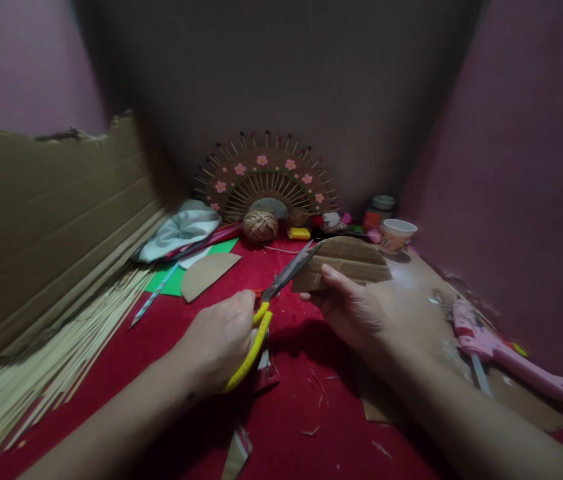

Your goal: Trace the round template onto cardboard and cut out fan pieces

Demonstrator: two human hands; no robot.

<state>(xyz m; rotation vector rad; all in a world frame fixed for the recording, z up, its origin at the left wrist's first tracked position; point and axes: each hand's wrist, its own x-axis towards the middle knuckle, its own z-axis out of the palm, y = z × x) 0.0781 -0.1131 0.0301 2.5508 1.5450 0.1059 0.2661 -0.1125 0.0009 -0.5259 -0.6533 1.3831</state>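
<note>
My left hand [226,333] is closed around the yellow handles of a pair of scissors [286,275]. Their blades point up and to the right, slightly parted, at the left edge of a half-round piece of brown cardboard [356,260]. My right hand [348,307] grips that cardboard from below, with the thumb on its near face. A second half-round cardboard piece [210,275] lies to the left, partly over green paper [166,279]. Below the scissors, small cardboard scraps [237,455] lie on the red cloth [306,413].
A flowered stick fan [261,163] stands at the back behind a twine ball [260,227]. Thin sticks [61,360] lie at left beside a cardboard wall [46,220]. At right, a pink glue gun [506,357] and a paper cup [398,235] rest on a cardboard sheet [426,333].
</note>
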